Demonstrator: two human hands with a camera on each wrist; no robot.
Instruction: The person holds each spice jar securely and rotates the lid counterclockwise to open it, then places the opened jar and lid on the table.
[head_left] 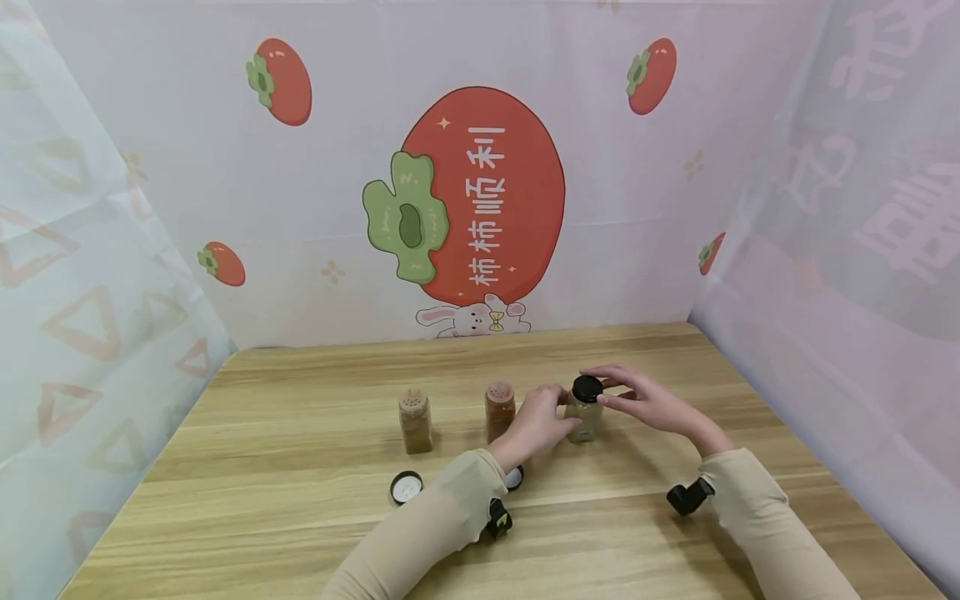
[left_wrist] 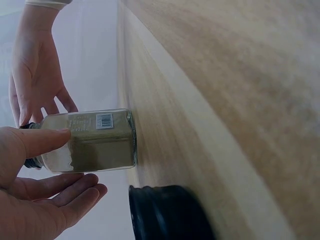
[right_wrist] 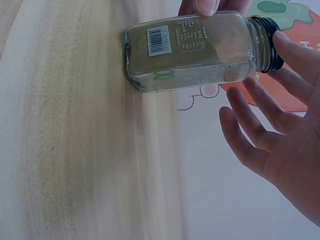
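Note:
A square glass spice jar [right_wrist: 200, 50] with a black screw cap [head_left: 587, 388] stands upright on the wooden table, part filled with greenish-brown powder. Its barcode label faces the wrist cameras. My left hand [head_left: 536, 423] holds the jar's side, thumb across the glass and fingers behind it. At the top, my right hand [head_left: 651, 403] pinches the black cap between thumb and forefinger, its other fingers spread beside the jar. Just left of my left hand is a jar of red-brown powder [head_left: 499, 414] with an uncovered shaker top.
Farther left stands a jar of tan powder [head_left: 416, 425], its perforated top showing. In front of it lies a black cap [head_left: 407, 488], white inside up. Another such cap [head_left: 514, 477] is partly behind my left wrist. A printed cloth wall [head_left: 322, 183] closes the table's back.

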